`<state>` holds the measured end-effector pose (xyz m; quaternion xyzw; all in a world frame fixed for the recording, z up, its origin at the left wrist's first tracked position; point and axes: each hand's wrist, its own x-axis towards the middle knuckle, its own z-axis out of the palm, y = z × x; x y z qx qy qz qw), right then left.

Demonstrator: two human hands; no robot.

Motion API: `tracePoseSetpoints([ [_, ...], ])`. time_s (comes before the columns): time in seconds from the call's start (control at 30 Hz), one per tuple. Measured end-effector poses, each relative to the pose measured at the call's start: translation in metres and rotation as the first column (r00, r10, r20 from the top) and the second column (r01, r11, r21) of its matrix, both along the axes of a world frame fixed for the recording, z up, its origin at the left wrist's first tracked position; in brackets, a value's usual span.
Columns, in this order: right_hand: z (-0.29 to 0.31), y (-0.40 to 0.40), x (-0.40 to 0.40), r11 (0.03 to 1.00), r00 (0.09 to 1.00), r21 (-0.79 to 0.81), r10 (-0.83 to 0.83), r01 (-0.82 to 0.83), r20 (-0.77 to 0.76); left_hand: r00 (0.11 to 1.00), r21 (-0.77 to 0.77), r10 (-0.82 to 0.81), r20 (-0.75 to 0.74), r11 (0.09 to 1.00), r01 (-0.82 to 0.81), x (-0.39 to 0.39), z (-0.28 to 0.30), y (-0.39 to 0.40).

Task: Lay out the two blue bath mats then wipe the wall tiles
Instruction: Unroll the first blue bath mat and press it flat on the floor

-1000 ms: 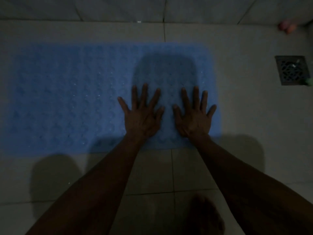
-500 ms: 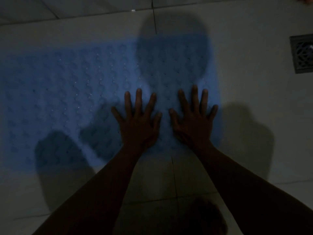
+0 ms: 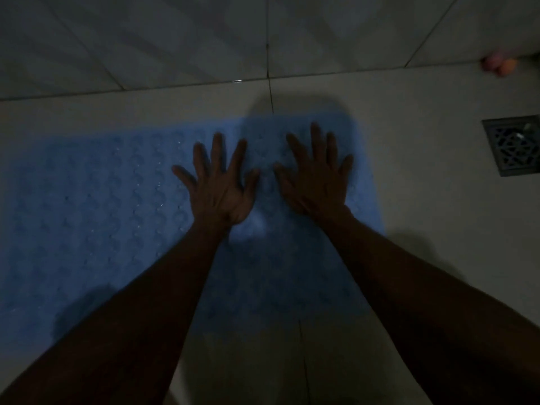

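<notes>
Blue bath mat (image 3: 87,229) flat on floor tiles (image 3: 438,229), both hands' grip open, left hand (image 3: 220,190), right hand (image 3: 317,178), drain grate (image 3: 512,146) well right.

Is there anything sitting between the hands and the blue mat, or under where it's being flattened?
Nothing visible. The left hand and right hand lie with fingers spread straight on the blue bath mat. The floor drain lies off to the mat's right, apart from it.

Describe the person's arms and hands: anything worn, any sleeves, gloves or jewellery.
Both arms are bare to the frame's bottom edge, no sleeves showing. The left hand and right hand wear no gloves. No rings, watch or bracelets are visible, though the dim light could hide small items.
</notes>
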<state>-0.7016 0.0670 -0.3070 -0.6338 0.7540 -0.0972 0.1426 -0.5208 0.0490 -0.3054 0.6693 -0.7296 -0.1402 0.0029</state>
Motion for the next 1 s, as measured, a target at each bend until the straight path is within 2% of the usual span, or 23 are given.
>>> tracePoseSetpoints([
  [0.07, -0.012, -0.010, -0.001, 0.997, 0.999, 0.066, 0.041, -0.039, -0.029, 0.999, 0.026, -0.031, 0.030, 0.999, 0.030, 0.004, -0.007, -0.010],
  [0.17, -0.023, -0.009, 0.002, 0.999, 0.992, 0.034, 0.042, -0.039, -0.118, 0.998, 0.007, -0.035, 0.046, 0.999, 0.035, 0.007, -0.013, -0.008],
  [0.27, -0.023, -0.009, 0.002, 0.997, 0.992, 0.069, 0.041, -0.033, -0.122, 0.998, -0.005, -0.029, 0.048, 1.000, 0.029, 0.005, -0.013, -0.010],
  [0.47, -0.023, -0.005, 0.005, 0.995, 0.980, -0.094, 0.011, -0.030, -0.199, 0.995, -0.093, -0.053, 0.082, 0.994, 0.061, 0.008, -0.017, -0.008],
  [0.6, -0.019, -0.010, 0.002, 0.999, 0.988, 0.001, 0.038, -0.038, -0.153, 0.998, -0.071, -0.021, 0.051, 0.997, 0.025, 0.008, -0.019, -0.011],
  [1.0, -0.017, -0.010, 0.004, 1.000, 0.991, 0.006, 0.009, -0.008, -0.133, 0.997, -0.061, -0.010, 0.081, 0.998, 0.015, 0.006, -0.014, -0.009],
])
